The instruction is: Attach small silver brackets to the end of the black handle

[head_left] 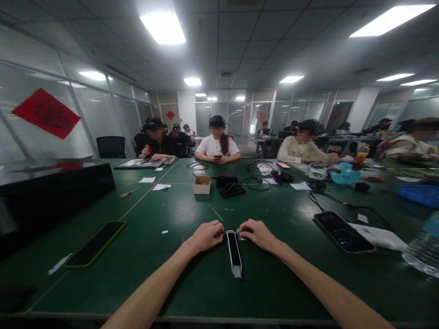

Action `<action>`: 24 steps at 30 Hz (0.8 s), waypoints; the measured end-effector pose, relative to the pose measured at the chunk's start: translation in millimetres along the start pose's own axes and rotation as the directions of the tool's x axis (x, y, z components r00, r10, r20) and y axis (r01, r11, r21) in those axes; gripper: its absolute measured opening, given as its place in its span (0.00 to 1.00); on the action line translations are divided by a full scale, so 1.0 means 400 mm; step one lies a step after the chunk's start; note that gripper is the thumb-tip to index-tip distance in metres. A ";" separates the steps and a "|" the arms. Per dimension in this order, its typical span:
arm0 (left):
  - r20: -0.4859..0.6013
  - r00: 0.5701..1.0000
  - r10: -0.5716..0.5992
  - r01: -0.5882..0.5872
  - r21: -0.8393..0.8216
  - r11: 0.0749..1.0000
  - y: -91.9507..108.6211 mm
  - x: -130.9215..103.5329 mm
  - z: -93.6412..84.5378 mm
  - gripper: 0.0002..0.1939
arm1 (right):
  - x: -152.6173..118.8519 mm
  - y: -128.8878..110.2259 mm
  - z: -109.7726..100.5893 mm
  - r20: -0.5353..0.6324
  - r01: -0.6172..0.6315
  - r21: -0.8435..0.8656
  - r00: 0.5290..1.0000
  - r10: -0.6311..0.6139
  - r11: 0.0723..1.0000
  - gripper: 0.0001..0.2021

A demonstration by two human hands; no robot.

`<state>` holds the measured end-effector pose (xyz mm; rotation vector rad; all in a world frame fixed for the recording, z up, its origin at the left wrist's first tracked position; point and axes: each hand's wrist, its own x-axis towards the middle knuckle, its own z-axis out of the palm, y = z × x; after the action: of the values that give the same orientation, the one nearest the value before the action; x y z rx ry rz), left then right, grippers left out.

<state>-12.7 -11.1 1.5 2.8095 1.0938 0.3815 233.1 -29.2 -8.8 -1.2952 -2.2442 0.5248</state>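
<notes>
A narrow device with a white frame and a long black face (234, 250) lies lengthwise on the green table, its grey end pointing towards me. My left hand (206, 235) rests just left of its far end, fingers curled together; what they hold, if anything, is hidden. On the other side, my right hand (259, 234) has its thumb and fingers pinched at a small grey piece (241, 236), close beside the device's far end. Whether that piece is joined to the device I cannot tell.
Left lies a green-edged phone (96, 244); right, a black phone (344, 231) beside a water bottle (425, 246). Ahead stand a small cardboard box (202, 185) and a black box (226, 178). A screwdriver (131, 192) lies far left. Several people sit across the table.
</notes>
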 end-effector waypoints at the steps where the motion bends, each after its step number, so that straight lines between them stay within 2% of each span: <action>1: -0.001 1.000 -0.002 0.002 -0.002 1.000 0.000 0.000 0.000 0.05 | 0.000 -0.001 -0.002 0.004 0.017 -0.011 1.000 -0.017 1.000 0.06; 6: 0.016 1.000 -0.007 0.007 -0.004 1.000 0.000 -0.001 -0.002 0.04 | 0.000 -0.001 -0.007 0.032 0.100 -0.074 0.995 -0.098 0.992 0.07; 15: 0.016 1.000 -0.005 0.005 -0.001 1.000 -0.007 -0.001 0.003 0.05 | 0.001 -0.013 -0.006 0.032 -0.014 0.032 0.999 0.013 0.999 0.09; 24: 0.027 1.000 -0.011 0.011 -0.006 1.000 -0.009 -0.003 0.004 0.06 | -0.001 -0.022 -0.014 0.076 -0.019 0.065 0.997 0.014 0.998 0.10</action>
<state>-15.4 -9.1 -1.0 2.7937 1.1000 0.3442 230.7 -33.3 0.4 -1.2823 -2.2591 0.6586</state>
